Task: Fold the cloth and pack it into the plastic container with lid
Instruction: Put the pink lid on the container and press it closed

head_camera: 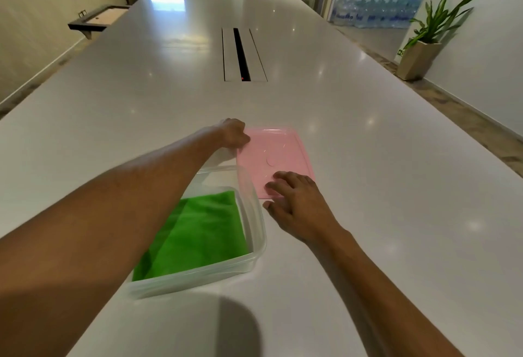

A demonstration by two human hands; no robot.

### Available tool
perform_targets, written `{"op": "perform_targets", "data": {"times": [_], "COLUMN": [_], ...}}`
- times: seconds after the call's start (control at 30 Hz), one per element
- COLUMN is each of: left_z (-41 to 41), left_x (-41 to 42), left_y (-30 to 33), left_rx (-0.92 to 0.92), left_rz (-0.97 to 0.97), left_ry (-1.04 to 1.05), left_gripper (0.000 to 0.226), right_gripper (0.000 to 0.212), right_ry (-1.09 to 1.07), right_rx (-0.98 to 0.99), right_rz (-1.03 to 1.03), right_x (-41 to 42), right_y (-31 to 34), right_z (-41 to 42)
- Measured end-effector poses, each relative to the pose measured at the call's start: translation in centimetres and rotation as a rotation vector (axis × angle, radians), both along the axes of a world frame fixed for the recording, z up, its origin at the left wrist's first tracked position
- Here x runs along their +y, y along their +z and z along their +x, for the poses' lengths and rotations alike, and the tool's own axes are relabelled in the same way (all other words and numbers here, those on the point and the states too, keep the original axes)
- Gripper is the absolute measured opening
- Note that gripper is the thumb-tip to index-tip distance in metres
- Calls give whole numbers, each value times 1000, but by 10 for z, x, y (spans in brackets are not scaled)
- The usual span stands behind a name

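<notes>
A folded green cloth lies flat inside a clear plastic container near the table's front. Just beyond the container, a pink lid rests on the table. My left hand reaches over the container and grips the lid's far left corner. My right hand sits at the lid's near edge, fingers spread and their tips on the pink surface. My left forearm covers the container's left side.
The long white table has a cable slot in its middle, further back. A potted plant stands on the floor at the right. A small wall shelf juts out at the far left.
</notes>
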State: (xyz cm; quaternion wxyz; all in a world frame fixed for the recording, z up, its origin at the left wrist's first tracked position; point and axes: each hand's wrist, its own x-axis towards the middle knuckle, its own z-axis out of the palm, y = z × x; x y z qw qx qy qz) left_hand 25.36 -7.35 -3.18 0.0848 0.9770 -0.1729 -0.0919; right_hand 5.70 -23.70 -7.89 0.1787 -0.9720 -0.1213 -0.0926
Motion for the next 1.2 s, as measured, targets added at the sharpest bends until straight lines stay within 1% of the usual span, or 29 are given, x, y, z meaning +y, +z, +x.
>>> {"op": "perform_targets", "data": {"times": [0.13,0.27,0.33,0.47,0.53,0.67,0.87,0.93,1.03,1.1,1.2], "left_z": [0,-3,-5,-9,-12,-23,-50,-64,-87,-104,-123], "left_x": [1,4,4,5,5,6,19,29,48,67,92], "left_y": [-1,4,7,22,37,69,116,131,148,153,149], "left_rx": [5,18,20,-28,-61,-47,-63,-84,-153,-260,-443], "left_rz": [-65,-111,-170,-322,-431,-782,-1189,-1295,-1386,-1378,-1301], "left_ry": [13,53,67,124,147,212,264,233,188,151,151], "left_gripper": [29,39,40,35,33,26,29,29,25,23,19], "right_gripper": [37,28,27,27,27,27,25,25,28,29,35], "right_ry": [12,36,34,21,19,6,68,77,128,147,60], "right_rx": [-30,-107,-148,-255,-340,-456,-697,-753,-803,-822,-833], "right_rz": [13,-20,-46,-68,-70,31,131,195,377,519,758], "right_x": [0,1,1,-3,-6,-3,14,23,37,48,59], "right_y": [-1,-1,1,14,24,45,82,94,115,130,147], "right_z": [0,-1,-3,-5,-4,-9,-26,-32,-42,-50,-56]}}
